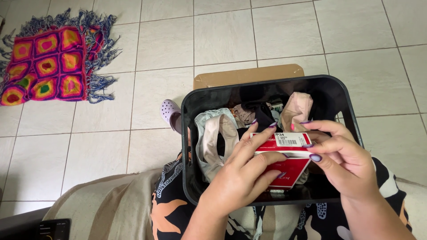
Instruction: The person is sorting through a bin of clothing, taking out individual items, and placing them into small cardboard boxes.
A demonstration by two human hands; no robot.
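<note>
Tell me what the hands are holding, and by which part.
Both hold a red and white box over the black bin: left hand wraps its left side, right hand pinches its right end.

Red-white box over black bin

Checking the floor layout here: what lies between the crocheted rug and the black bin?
In the head view, mostly bare tiled floor separates the crocheted rug from the black bin. Only a lilac clog sits there, right against the bin's left wall.
</note>
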